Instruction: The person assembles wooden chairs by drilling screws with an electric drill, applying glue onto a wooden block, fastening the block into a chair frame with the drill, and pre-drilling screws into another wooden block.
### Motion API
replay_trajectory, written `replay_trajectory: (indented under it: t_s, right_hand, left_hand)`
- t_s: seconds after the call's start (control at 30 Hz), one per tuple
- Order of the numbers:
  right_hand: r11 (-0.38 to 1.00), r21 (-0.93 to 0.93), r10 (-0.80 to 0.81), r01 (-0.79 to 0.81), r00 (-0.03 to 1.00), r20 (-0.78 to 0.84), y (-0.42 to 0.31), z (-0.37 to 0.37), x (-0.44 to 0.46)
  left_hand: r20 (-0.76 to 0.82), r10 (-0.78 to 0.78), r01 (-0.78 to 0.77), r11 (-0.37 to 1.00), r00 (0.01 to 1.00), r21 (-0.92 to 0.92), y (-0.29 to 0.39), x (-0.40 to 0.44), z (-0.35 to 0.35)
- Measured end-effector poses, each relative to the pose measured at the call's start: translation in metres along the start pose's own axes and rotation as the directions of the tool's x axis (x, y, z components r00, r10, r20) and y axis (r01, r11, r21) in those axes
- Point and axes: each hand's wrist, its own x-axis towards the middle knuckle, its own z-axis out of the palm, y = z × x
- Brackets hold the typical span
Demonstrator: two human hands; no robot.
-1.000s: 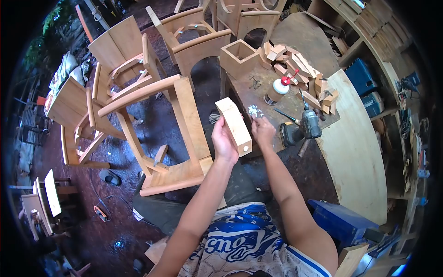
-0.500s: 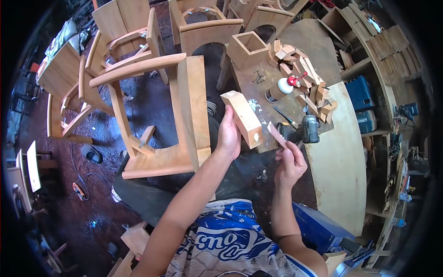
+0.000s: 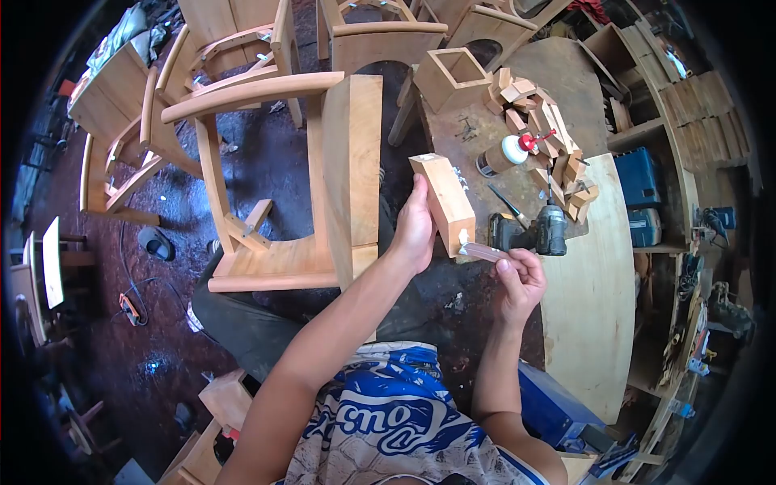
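My left hand (image 3: 415, 229) is wrapped round a short wooden block (image 3: 444, 202), held tilted over the near edge of the workbench. A thin flat stick (image 3: 483, 252) is pinched in my right hand (image 3: 520, 283); its tip touches the block's near end, where there is a white patch. Behind the block, a little white substance shows on the bench. A bottle with a red nozzle (image 3: 503, 155) stands on the bench, with a cordless drill (image 3: 550, 229) and a dark slim tool (image 3: 508, 204) nearer my hands.
A wooden chair frame (image 3: 365, 162) stands to the left of my arm, with more chairs behind it. An open wooden box (image 3: 453, 79) and a pile of wood offcuts (image 3: 578, 167) are on the workbench (image 3: 558, 73). A pale curved board (image 3: 588, 323) lies at the right.
My right hand came off the bench with the stick and brought its tip to the block's end. My left hand turned the block slightly. The camera view shifted.
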Motion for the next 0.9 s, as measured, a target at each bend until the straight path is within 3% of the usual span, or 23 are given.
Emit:
replay_trajectory:
  t_s: [0.23,0.3,0.4,0.6,0.8,0.9]
  right_hand:
    - [0.996,-0.047,0.071,-0.074,0.996,-0.048,0.003,0.013,0.015]
    - [0.982,0.031,0.184,-0.184,0.983,0.002,0.002,0.015,0.017]
    - [0.968,-0.013,0.25,-0.25,0.968,0.01,0.006,0.012,0.012]
    - [0.943,0.143,0.307,-0.299,0.951,-0.033,0.009,0.012,0.021]
    - [0.971,-0.009,0.24,-0.241,0.97,-0.024,0.009,0.01,0.015]
    - [0.959,0.109,0.267,-0.262,0.963,-0.033,0.009,0.005,0.023]
  left_hand:
    - [0.027,0.005,-0.006,1.0,1.0,0.005,0.001,0.001,0.001]
    - [0.023,0.006,-0.006,1.0,1.0,0.006,0.002,0.0,0.002]
    - [-0.007,0.005,-0.005,1.0,1.0,-0.005,0.002,-0.001,0.004]
    - [0.023,0.039,-0.039,0.999,0.999,-0.003,-0.003,0.003,-0.002]
    - [-0.027,0.07,-0.071,0.996,0.997,-0.053,-0.001,0.004,-0.003]
    - [-0.037,0.068,-0.069,0.997,0.997,-0.02,-0.001,0.002,0.002]
